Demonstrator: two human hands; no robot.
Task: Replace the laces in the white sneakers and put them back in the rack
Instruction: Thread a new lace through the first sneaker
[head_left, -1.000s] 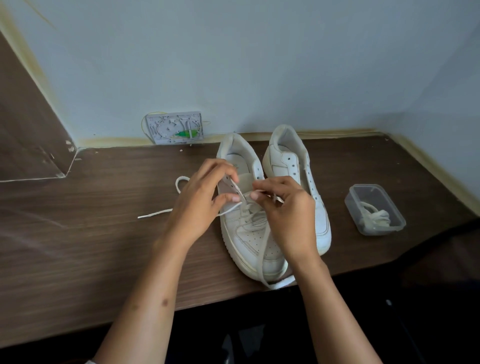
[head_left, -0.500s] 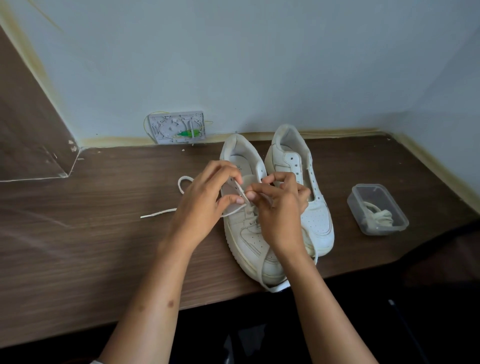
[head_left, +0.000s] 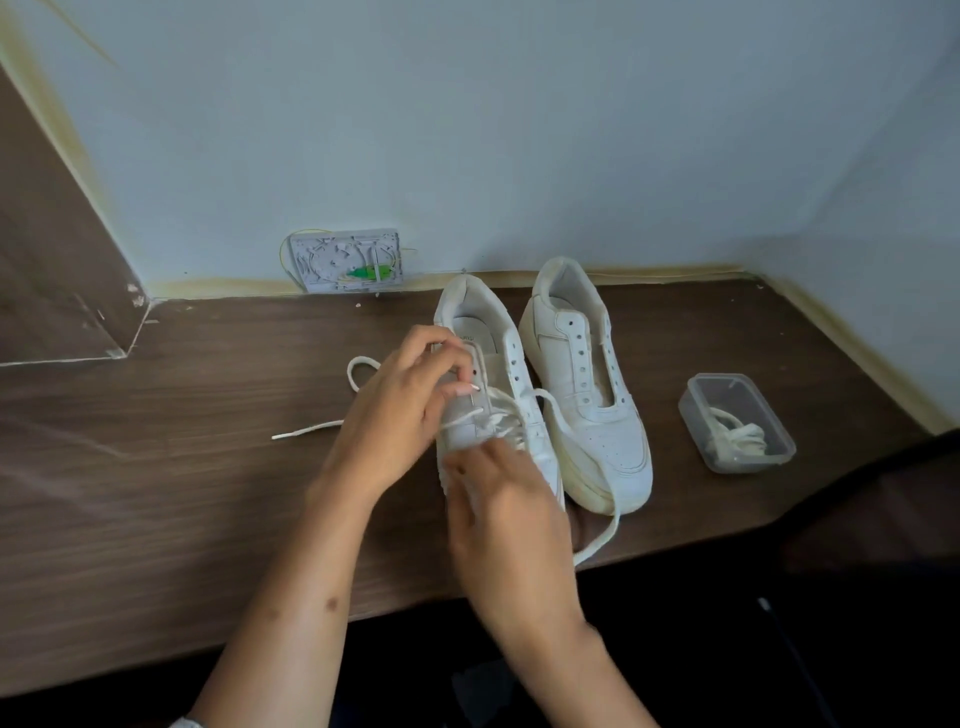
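Note:
Two white sneakers stand side by side on the brown table (head_left: 182, 493). The left sneaker (head_left: 483, 332) is partly laced with a white lace (head_left: 587, 441). The right sneaker (head_left: 608, 436) has bare eyelets. My left hand (head_left: 395, 415) pinches the lace at an eyelet on the left sneaker's left side. My right hand (head_left: 514, 509), blurred, lies over that sneaker's toe with fingers curled at the lower lace rows. One lace end arcs round to the right and runs in under this hand. The other lace end (head_left: 311, 428) trails left on the table.
A clear plastic tub (head_left: 748, 465) with bundled white laces sits right of the sneakers. A grey wall box (head_left: 345, 260) with a green part stands at the back against the wall. The table's front edge runs just below the sneaker toes.
My right hand has dropped from the eyelets to the left sneaker's toe, toward me. The lace loop swung out to the right. My left hand stays at the eyelets.

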